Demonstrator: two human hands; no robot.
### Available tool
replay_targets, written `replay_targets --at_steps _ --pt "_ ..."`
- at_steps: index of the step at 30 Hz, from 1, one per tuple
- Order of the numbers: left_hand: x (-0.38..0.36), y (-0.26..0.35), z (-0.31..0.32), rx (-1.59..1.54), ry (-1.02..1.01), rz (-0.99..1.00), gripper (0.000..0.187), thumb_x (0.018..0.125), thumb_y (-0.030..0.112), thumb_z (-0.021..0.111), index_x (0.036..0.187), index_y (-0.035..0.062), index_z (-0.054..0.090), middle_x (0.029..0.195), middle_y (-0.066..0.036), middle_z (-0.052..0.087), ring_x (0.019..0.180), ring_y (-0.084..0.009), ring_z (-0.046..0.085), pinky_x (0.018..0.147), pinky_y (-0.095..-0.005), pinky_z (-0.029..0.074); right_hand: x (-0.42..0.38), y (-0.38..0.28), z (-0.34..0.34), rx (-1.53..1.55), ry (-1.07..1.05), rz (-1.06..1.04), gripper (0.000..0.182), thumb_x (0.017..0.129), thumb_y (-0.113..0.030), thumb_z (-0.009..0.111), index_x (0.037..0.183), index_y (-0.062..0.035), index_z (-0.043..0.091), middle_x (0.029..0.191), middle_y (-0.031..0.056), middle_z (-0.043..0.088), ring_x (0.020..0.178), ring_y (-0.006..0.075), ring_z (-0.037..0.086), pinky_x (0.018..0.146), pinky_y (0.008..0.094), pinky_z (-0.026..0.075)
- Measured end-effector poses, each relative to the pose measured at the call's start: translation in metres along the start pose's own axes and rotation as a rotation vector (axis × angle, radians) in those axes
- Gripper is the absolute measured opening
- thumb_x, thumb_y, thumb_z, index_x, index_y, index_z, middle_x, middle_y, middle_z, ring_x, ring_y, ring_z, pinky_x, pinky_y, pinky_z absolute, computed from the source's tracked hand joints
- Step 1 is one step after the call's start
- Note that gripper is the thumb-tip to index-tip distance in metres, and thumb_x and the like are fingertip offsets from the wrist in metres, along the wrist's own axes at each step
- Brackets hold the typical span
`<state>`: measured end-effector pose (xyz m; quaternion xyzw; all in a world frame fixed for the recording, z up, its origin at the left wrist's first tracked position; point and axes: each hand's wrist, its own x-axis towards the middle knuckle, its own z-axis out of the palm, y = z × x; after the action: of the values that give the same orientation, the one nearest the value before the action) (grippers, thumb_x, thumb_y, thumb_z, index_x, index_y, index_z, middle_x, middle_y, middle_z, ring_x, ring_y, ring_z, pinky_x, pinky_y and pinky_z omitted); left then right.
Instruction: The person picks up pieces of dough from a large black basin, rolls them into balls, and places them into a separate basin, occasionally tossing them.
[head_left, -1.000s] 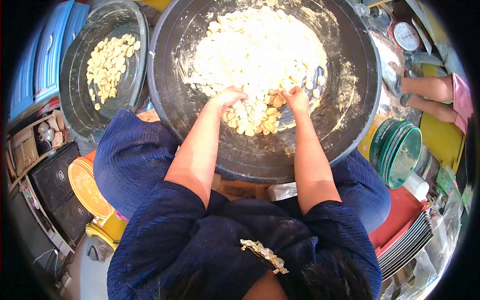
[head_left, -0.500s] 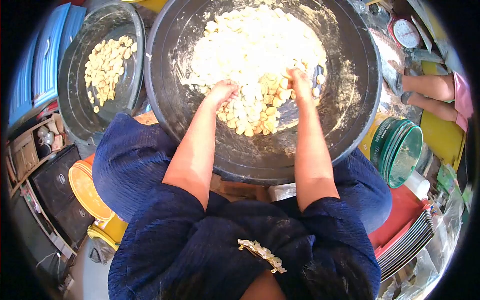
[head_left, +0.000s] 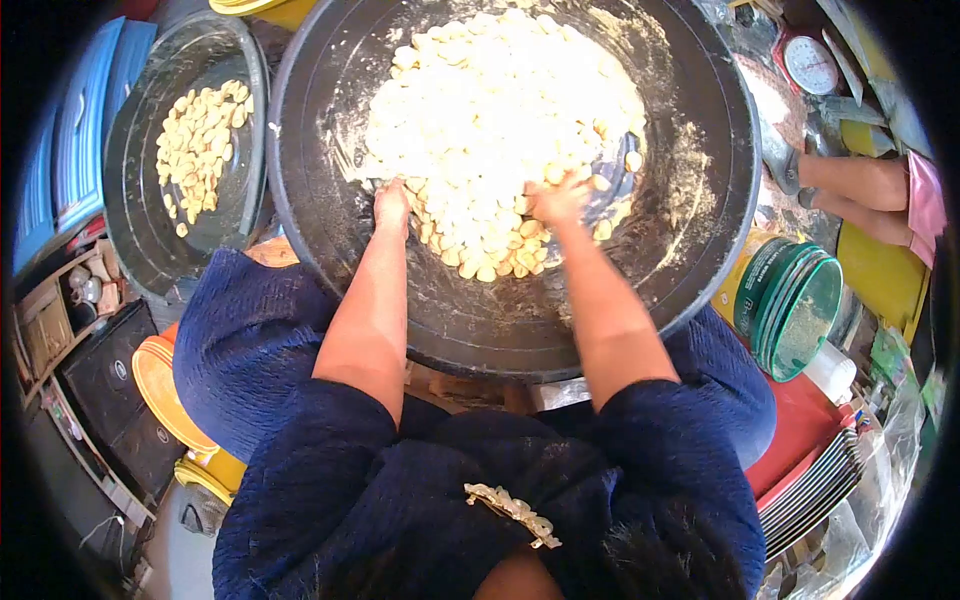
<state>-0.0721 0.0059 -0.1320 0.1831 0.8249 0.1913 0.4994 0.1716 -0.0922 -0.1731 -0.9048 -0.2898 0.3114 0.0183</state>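
A heap of small, roundish, pale yellow pieces lies in a wide black basin across my lap. Bright light washes out much of the heap's middle. My left hand rests at the heap's left edge, its fingers stretched forward against the pieces and partly lost in glare. Over the right part of the heap, my right hand has its fingers spread, slightly blurred, touching the pieces. Neither hand visibly grips a piece. Pale powder coats the basin's inner wall.
A second dark basin with similar pieces stands at left, beside blue drawers. On the right are a green bucket, a dial scale and another person's legs. An orange lid lies at lower left.
My left hand has moved left to the heap's edge, its fingers straightening. My right hand has moved left and slightly down over the pieces, its fingers now spread.
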Motion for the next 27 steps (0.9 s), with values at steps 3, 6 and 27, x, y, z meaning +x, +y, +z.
replay_targets --at_steps 3,6,27 --pt "0.054 -0.057 0.020 -0.033 -0.219 -0.006 0.057 0.086 0.037 0.045 0.127 0.0005 0.026 0.124 -0.019 0.039 0.111 -0.0285 0.042 0.091 -0.0435 0.034 -0.095 -0.027 -0.023 -0.252 -0.311 -0.367 0.093 0.070 -0.049 0.063 0.136 -0.0026 0.017 0.133 0.0264 0.025 0.122 0.0367 0.028 0.099 0.0456 0.029" --pt "-0.003 -0.046 0.024 0.016 -0.277 -0.011 0.068 0.086 0.044 0.044 0.132 0.0024 0.018 0.129 -0.017 0.035 0.115 -0.0277 0.039 0.092 -0.0472 0.034 -0.074 -0.018 -0.114 0.129 -1.243 -0.257 0.065 0.073 -0.036 0.064 0.123 -0.0025 0.040 0.114 0.0185 0.050 0.100 0.0259 0.053 0.082 0.0386 0.046" --pt "-0.030 -0.004 -0.002 -0.108 -1.043 -0.317 0.059 0.084 0.050 0.047 0.120 0.0042 0.045 0.114 -0.011 0.055 0.100 -0.0215 0.056 0.081 -0.0370 0.049 -0.020 -0.040 -0.006 0.747 -1.379 -0.232 0.056 0.081 -0.040 0.058 0.122 -0.0029 0.047 0.121 0.0101 0.050 0.109 0.0169 0.045 0.092 0.0297 0.036"
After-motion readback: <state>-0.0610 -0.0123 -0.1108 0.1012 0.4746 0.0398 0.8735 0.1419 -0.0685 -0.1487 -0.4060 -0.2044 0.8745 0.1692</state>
